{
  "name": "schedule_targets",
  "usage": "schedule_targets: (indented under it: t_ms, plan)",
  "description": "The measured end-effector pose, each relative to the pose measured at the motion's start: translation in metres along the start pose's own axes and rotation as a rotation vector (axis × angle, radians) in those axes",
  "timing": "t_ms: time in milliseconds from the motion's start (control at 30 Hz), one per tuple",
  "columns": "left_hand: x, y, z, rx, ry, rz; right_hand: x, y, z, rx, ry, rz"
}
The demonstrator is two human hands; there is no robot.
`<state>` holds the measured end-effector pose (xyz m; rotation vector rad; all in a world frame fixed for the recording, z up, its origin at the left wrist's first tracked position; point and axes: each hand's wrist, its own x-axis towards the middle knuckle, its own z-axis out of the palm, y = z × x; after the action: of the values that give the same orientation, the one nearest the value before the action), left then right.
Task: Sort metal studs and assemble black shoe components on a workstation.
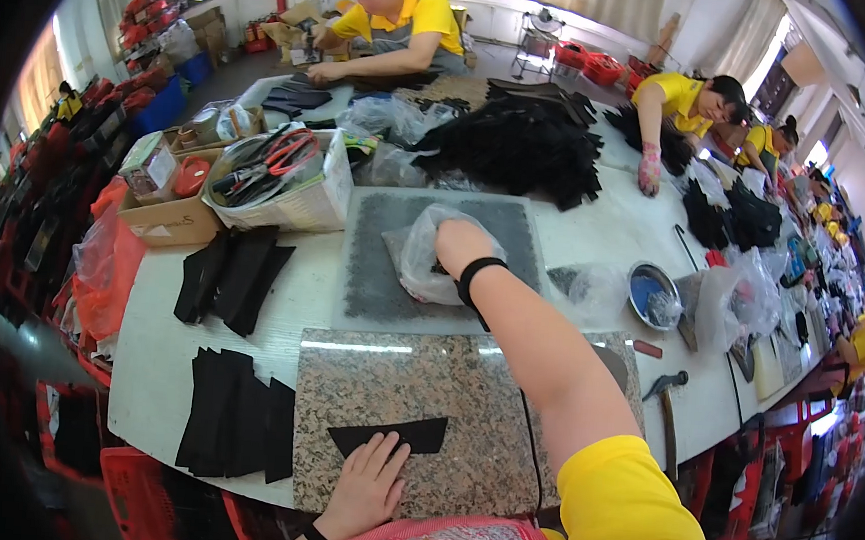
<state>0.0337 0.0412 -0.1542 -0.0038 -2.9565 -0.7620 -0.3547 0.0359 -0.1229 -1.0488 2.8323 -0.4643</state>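
Note:
On the speckled granite slab (385, 372) in front of me lies a flat black cut piece (421, 437). My left hand (367, 486) rests on its lower edge, fingers stretched out. Beyond the slab, my right arm reaches across to a clear plastic bag (421, 267) on a dark grey mat (370, 231). My right hand (464, 245) is dipped into the bag's mouth; its fingers and whatever they touch are hidden. Stacks of similar black pieces (224, 418) sit left of the slab, and more black strips (236, 281) lie behind them.
A white basket (308, 189) of scissors and tools stands beside a cardboard box (160, 223). A metal bowl (654, 298) and a hammer (667, 384) are at the right. A large black pile (522, 141) lies ahead. Co-workers in yellow shirts (440, 20) work across the table.

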Motion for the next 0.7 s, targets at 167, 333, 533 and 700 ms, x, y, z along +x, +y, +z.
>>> schedule_targets:
  t_ms: [167,333,533,700]
  plan:
    - [0.002,-0.003,0.001,-0.01,0.033,-0.038,-0.008,0.01,-0.036,-0.088,0.192,-0.298]
    - [0.004,-0.002,-0.002,-0.002,0.011,-0.053,-0.118,0.082,-0.13,0.332,0.182,-0.109]
    - [0.002,-0.001,0.002,-0.018,0.013,-0.04,-0.228,0.133,-0.083,0.585,0.029,0.491]
    - [0.002,0.003,0.004,-0.002,0.003,-0.05,-0.242,0.131,-0.018,0.175,0.156,0.224]
